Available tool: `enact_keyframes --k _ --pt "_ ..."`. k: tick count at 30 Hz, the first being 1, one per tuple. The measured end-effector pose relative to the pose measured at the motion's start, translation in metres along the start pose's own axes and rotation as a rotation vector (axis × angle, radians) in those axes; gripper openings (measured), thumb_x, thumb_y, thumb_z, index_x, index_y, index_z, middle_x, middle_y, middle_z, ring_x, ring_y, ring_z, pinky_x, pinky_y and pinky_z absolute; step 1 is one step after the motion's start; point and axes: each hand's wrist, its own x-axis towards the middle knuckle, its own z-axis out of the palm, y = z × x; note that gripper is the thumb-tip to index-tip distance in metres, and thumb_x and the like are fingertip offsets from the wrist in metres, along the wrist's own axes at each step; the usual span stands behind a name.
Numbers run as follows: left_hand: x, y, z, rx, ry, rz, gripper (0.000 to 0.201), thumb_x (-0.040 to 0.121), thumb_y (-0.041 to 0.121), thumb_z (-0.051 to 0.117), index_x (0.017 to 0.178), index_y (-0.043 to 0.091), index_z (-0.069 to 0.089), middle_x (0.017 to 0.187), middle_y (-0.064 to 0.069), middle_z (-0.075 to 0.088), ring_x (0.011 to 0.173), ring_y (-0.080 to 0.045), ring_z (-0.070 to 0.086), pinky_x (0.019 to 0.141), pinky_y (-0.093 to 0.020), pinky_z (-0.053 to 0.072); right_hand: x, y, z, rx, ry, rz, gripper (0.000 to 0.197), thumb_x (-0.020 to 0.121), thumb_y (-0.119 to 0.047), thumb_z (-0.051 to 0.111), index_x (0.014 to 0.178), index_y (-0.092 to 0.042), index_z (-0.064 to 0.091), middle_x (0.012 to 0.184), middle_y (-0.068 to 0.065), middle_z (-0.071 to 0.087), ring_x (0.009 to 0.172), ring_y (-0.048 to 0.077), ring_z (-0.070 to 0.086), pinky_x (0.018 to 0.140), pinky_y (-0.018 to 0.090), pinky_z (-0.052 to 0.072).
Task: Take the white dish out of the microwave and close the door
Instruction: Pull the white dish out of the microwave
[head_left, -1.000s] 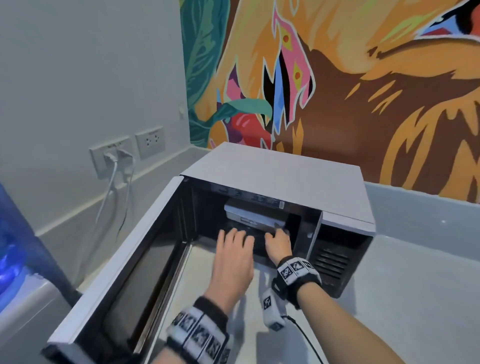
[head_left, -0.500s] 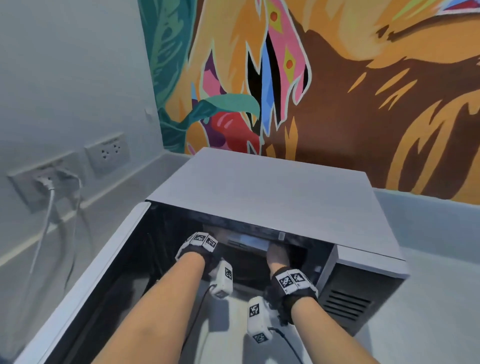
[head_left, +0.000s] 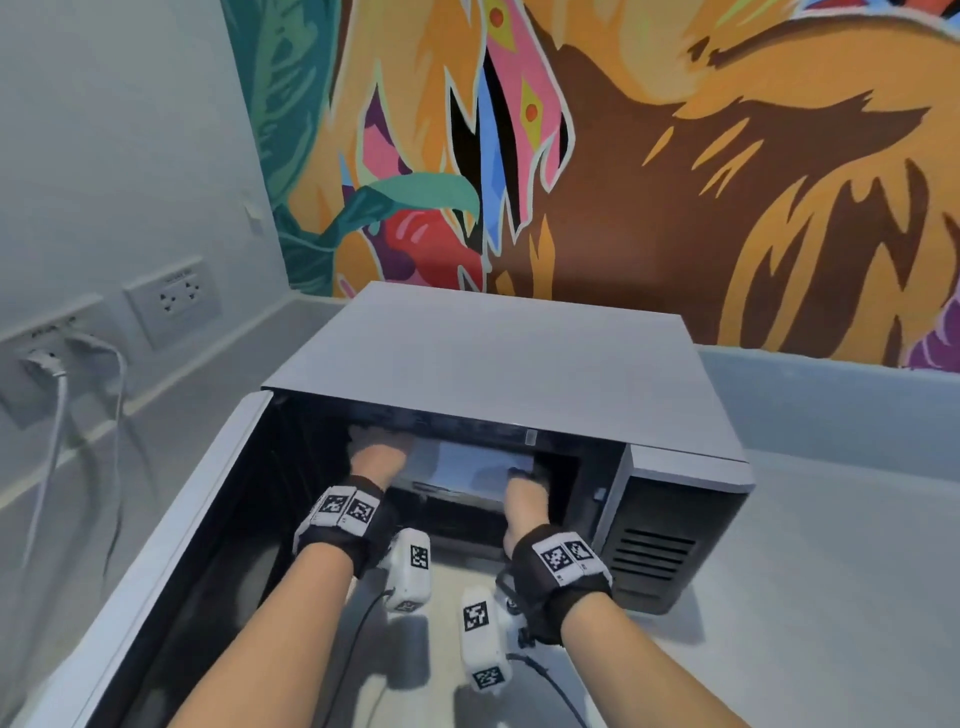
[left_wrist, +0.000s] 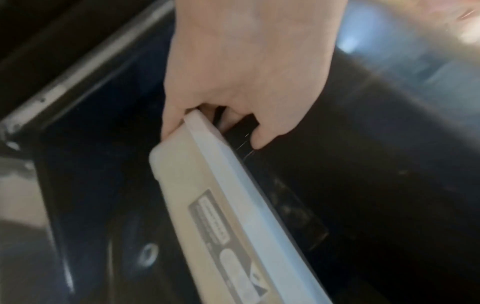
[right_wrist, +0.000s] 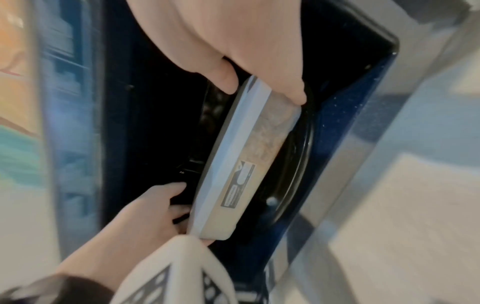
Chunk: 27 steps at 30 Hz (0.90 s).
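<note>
The white dish (head_left: 467, 467), a shallow rectangular tray with a label on its side (left_wrist: 223, 216) (right_wrist: 249, 156), is inside the open microwave (head_left: 509, 364). My left hand (head_left: 379, 457) grips its left end, thumb and fingers curled round the rim (left_wrist: 207, 115). My right hand (head_left: 524, 499) pinches the right end (right_wrist: 262, 82). In the right wrist view the left hand (right_wrist: 161, 207) shows at the dish's far end. The microwave door (head_left: 171, 519) stands swung open to the left.
The microwave sits on a grey counter (head_left: 831, 597) against a painted mural wall (head_left: 623, 156). Wall sockets (head_left: 171, 301) with plugged cables (head_left: 57, 415) are on the left wall. A dark glass turntable (right_wrist: 298, 164) lies under the dish.
Both hands have gone deeper into the cavity and taken hold of the dish's two ends. My head has moved nearer, looking down over the microwave's top.
</note>
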Motion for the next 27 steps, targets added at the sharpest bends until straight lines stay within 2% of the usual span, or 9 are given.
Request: enact_keyframes --k 1,2,4,8,11,14,20,23,27 --pt "-0.004 -0.004 0.0 -0.161 0.075 -0.063 0.048 0.1 0.019 0.038 0.139 -0.008 0.044 0.146 -0.026 0.042 0.138 -0.037 0.038 0.112 -0.037 0.033 -0.009 0.01 -0.004 0.164 0.017 0.012 0.04 0.098 -0.011 0.037 0.136 0.001 0.038 0.124 0.011 0.049 0.114 0.024 0.051 0.106 0.029 0.038" --pt "-0.013 -0.008 0.003 -0.18 0.13 -0.065 0.055 0.097 0.03 0.04 0.139 -0.006 0.043 0.146 -0.026 0.039 0.136 -0.039 0.036 0.111 -0.041 0.033 -0.014 0.021 -0.006 0.091 -0.055 -0.038 0.038 0.095 -0.01 0.04 0.132 -0.002 0.039 0.123 0.008 0.05 0.113 0.026 0.049 0.106 0.036 0.037" --pt "-0.047 -0.021 0.005 -0.126 0.177 -0.048 0.065 0.093 0.041 0.044 0.139 -0.004 0.037 0.145 -0.026 0.031 0.132 -0.043 0.036 0.11 -0.046 0.036 -0.031 0.043 -0.02 0.029 -0.122 -0.077 0.04 0.091 -0.01 0.042 0.131 -0.007 0.034 0.131 0.011 0.049 0.114 0.026 0.049 0.101 0.037 0.039" --pt "-0.112 -0.053 0.026 -0.08 0.176 -0.082 0.064 0.093 0.037 0.048 0.137 -0.006 0.035 0.142 -0.027 0.031 0.124 -0.047 0.045 0.103 -0.048 0.039 -0.05 0.101 -0.055 -0.005 -0.264 0.004 0.043 0.084 -0.012 0.041 0.127 -0.011 0.038 0.125 0.007 0.054 0.115 0.025 0.051 0.102 0.039 0.04" --pt "-0.159 -0.069 0.053 -0.073 0.154 -0.077 0.059 0.093 0.036 0.046 0.136 -0.005 0.037 0.139 -0.027 0.035 0.122 -0.046 0.047 0.101 -0.048 0.039 -0.06 0.143 -0.095 0.002 -0.264 0.047 0.057 0.075 -0.024 0.042 0.132 -0.026 0.041 0.122 0.005 0.059 0.111 0.027 0.056 0.099 0.042 0.045" --pt "-0.198 -0.074 0.089 -0.088 0.084 -0.039 0.055 0.094 0.035 0.043 0.133 -0.003 0.038 0.135 -0.024 0.037 0.117 -0.043 0.049 0.098 -0.046 0.042 -0.065 0.172 -0.144 -0.055 -0.121 0.018 0.055 0.074 -0.031 0.045 0.129 -0.031 0.041 0.116 0.004 0.062 0.104 0.025 0.059 0.095 0.043 0.05" --pt "-0.251 -0.041 0.166 -0.204 -0.127 0.149 0.047 0.097 0.024 0.039 0.14 0.004 0.038 0.137 -0.019 0.037 0.117 -0.038 0.051 0.094 -0.037 0.042 -0.043 0.195 -0.263 -0.003 0.168 0.003 0.047 0.075 -0.03 0.044 0.121 -0.022 0.05 0.108 0.008 0.064 0.092 0.027 0.062 0.079 0.037 0.053" --pt "-0.266 -0.009 0.207 -0.234 -0.246 0.19 0.047 0.097 0.021 0.038 0.142 0.006 0.037 0.14 -0.018 0.037 0.122 -0.039 0.05 0.104 -0.038 0.039 -0.031 0.183 -0.32 0.025 0.317 -0.022 0.029 0.077 -0.024 0.042 0.105 -0.018 0.048 0.096 0.009 0.055 0.08 0.026 0.052 0.071 0.031 0.044" --pt "-0.281 0.032 0.244 -0.271 -0.358 0.222 0.046 0.096 0.018 0.036 0.14 0.007 0.04 0.141 -0.018 0.038 0.124 -0.038 0.049 0.105 -0.037 0.038 -0.02 0.152 -0.378 -0.005 0.431 -0.107 0.006 0.089 -0.01 0.038 0.089 -0.016 0.035 0.068 0.002 0.032 0.07 0.019 0.035 0.054 0.025 0.025"
